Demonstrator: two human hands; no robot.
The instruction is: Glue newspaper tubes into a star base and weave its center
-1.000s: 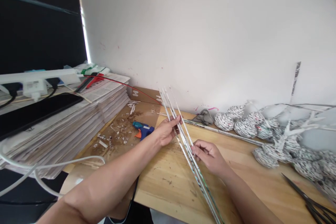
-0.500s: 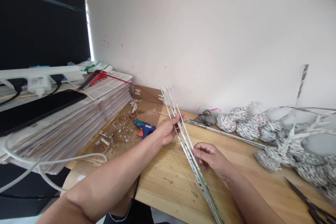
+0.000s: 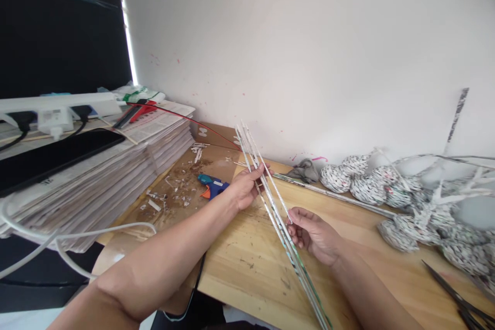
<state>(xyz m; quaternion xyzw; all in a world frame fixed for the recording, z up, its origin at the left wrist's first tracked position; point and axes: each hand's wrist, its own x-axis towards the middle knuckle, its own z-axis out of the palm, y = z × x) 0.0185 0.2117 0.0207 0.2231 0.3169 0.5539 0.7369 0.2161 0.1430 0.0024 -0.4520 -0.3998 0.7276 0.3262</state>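
Note:
My left hand (image 3: 247, 190) is closed round a loose bundle of thin rolled-newspaper sticks (image 3: 285, 241), which slants from the wall side down toward the table's front edge. Above that hand the stick tips fan apart. With thumb and fingertips, my right hand (image 3: 315, 234) pinches the near end of one shorter paper stick (image 3: 277, 188), whose upper part passes through my left hand. This end stands slightly apart from the rest of the bundle. Left of the left hand, a blue glue gun (image 3: 212, 186) with an orange trigger lies on the brown board, partly hidden by my forearm.
Stacked newspapers (image 3: 154, 157) at left carry a phone (image 3: 62, 157), a power strip (image 3: 58, 105) and a red-handled tool (image 3: 143, 112). Woven paper shapes (image 3: 367, 190) line the wall at right. Black scissors (image 3: 452, 291) lie front right. Paper scraps (image 3: 154, 205) litter the board.
My right hand has shifted slightly right, drawing the end of one paper stick away from the bundle. The left hand keeps its grip in nearly the same place.

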